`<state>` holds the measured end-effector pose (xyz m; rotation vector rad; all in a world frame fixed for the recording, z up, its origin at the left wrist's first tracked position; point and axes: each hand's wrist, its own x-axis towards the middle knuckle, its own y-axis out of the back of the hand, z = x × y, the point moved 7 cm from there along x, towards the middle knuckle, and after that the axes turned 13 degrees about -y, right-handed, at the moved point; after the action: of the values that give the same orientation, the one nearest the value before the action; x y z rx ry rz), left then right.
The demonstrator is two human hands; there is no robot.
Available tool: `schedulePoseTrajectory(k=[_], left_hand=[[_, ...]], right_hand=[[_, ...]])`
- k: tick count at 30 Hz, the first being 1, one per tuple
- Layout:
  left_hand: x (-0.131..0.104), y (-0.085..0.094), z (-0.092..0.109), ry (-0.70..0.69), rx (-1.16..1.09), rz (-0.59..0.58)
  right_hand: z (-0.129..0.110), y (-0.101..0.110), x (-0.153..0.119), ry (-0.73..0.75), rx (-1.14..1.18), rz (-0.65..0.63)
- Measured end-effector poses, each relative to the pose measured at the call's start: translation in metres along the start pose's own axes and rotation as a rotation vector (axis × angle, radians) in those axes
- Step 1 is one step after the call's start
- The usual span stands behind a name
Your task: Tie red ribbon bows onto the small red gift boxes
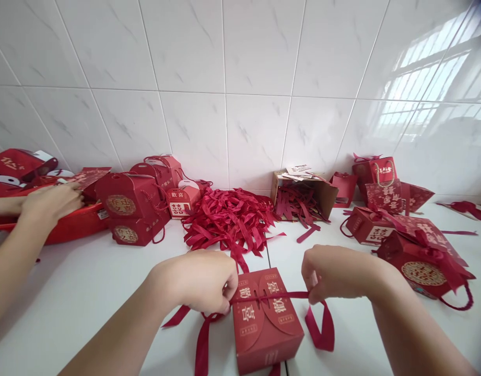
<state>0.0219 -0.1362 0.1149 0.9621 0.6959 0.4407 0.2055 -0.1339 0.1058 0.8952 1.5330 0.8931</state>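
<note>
A closed red gift box (268, 334) with gold characters stands on the white table at the front centre. A dark red ribbon (298, 295) runs across its top, threaded through the slots in the flaps and stretched nearly level. My left hand (203, 282) pinches the ribbon at the box's left edge, with loose tails hanging below it. To the right of the box my right hand (330, 274) grips the other side of the ribbon, whose looped end dangles beneath the fingers. Both hands are closed.
Behind the box lies a heap of red ribbons (234, 216). A cardboard box (326, 196) holds dark red strips. Several red gift boxes stand left (136, 206) and right (416, 261). At far left another person's hands (52, 201) reach over a red basin (75, 224).
</note>
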Motion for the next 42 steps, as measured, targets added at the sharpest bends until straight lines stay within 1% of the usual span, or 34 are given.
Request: schedulePoseTrajectory(k=[3,5,8,10,13,14,16,18,20,22,23,24,25,26,28,29,30,31,33,34,35,37,40,42], left_hand=[[-0.001,0.001,0.002,-0.041,-0.034,0.053],[-0.003,0.002,0.001,-0.059,-0.031,0.075],[-0.005,0.006,-0.003,-0.026,0.030,0.081],[-0.008,0.015,-0.003,-0.014,0.070,0.139],[-0.016,0.028,0.006,-0.066,0.029,0.251],[-0.018,0.030,0.010,-0.090,-0.004,0.264],[-0.022,0.029,0.013,-0.112,-0.053,0.253],[-0.022,0.027,0.009,-0.076,-0.050,0.233],[-0.020,0.026,-0.003,0.007,0.012,0.237],[-0.017,0.027,-0.018,0.100,0.105,0.244],[-0.015,0.026,-0.024,0.132,0.141,0.222],[-0.012,0.024,-0.028,0.140,0.157,0.174],[-0.008,0.021,-0.029,0.115,0.147,0.108],[-0.005,0.016,-0.027,0.058,0.109,0.030],[0.001,0.007,-0.014,-0.122,-0.035,-0.118],[0.002,0.004,-0.005,-0.218,-0.123,-0.160],[0.004,0.004,0.003,-0.298,-0.212,-0.172],[0.006,0.006,0.010,-0.357,-0.291,-0.158],[0.010,0.014,0.017,-0.416,-0.406,-0.064],[0.011,0.019,0.018,-0.420,-0.445,-0.003],[0.013,0.023,0.018,-0.409,-0.476,0.057],[0.014,0.029,0.014,-0.353,-0.514,0.175],[0.011,0.039,0.006,-0.236,-0.504,0.371],[0.008,0.043,0.009,-0.230,-0.470,0.484]], right_hand=[[-0.001,-0.001,0.001,0.006,-0.009,-0.002],[-0.002,0.000,-0.001,0.041,0.024,-0.009],[-0.003,0.004,-0.006,0.105,0.093,0.014],[-0.007,0.008,-0.010,0.170,0.112,0.047],[-0.014,0.015,-0.017,0.286,0.168,0.099],[-0.016,0.017,-0.018,0.310,0.219,0.093],[-0.018,0.020,-0.020,0.341,0.339,0.065],[-0.018,0.024,-0.022,0.371,0.404,0.071],[-0.018,0.028,-0.024,0.396,0.384,0.106],[-0.016,0.026,-0.025,0.393,0.330,0.097],[-0.014,0.024,-0.024,0.378,0.299,0.084],[-0.010,0.021,-0.023,0.353,0.266,0.080],[-0.006,0.018,-0.022,0.316,0.238,0.088],[-0.003,0.016,-0.019,0.271,0.215,0.111],[0.002,0.016,-0.014,0.182,0.196,0.223],[0.001,0.019,-0.012,0.150,0.199,0.307],[-0.002,0.023,-0.011,0.128,0.209,0.405],[-0.006,0.029,-0.012,0.117,0.231,0.510],[-0.017,0.040,-0.015,0.136,0.318,0.685],[-0.022,0.044,-0.017,0.164,0.379,0.732],[-0.027,0.046,-0.019,0.199,0.443,0.753],[-0.032,0.049,-0.021,0.260,0.568,0.736],[-0.029,0.049,-0.020,0.285,0.743,0.680],[-0.027,0.047,-0.017,0.289,0.824,0.642]])
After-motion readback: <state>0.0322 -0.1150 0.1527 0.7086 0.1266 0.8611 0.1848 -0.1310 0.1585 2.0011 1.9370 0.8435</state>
